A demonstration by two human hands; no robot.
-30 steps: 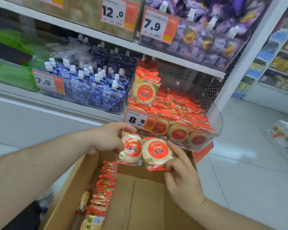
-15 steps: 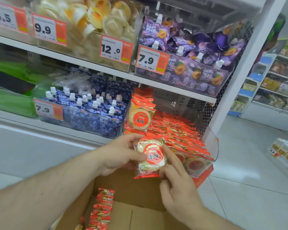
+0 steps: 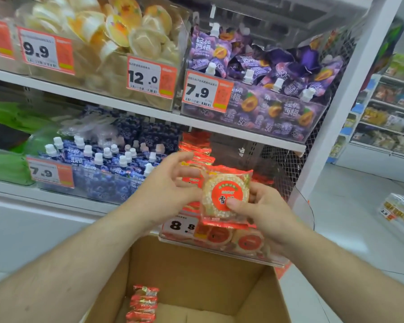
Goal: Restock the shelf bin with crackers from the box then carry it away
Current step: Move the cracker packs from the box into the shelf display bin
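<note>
My right hand (image 3: 264, 213) grips a cracker pack (image 3: 226, 194), clear wrap with a round red label, thumb pressed on the label. It is held upright just above the front of the clear shelf bin (image 3: 296, 229), which holds several red cracker packs (image 3: 250, 243). My left hand (image 3: 170, 185) touches the pack's left edge with its fingers spread. Whether a second pack lies behind the first I cannot tell. Below, the open cardboard box (image 3: 196, 264) holds a row of cracker packs (image 3: 142, 304).
A price tag reading 8.8 (image 3: 181, 226) fronts the bin. To the left stands a bin of blue spouted pouches (image 3: 107, 173). Above hang purple pouches (image 3: 266, 89) and yellow snacks (image 3: 126, 31). A white shelf post (image 3: 336, 117) rises at the right, with floor tiles beyond.
Both hands rose from over the box to the bin's front. The two packs, first side by side, were brought together. The view tilted upward.
</note>
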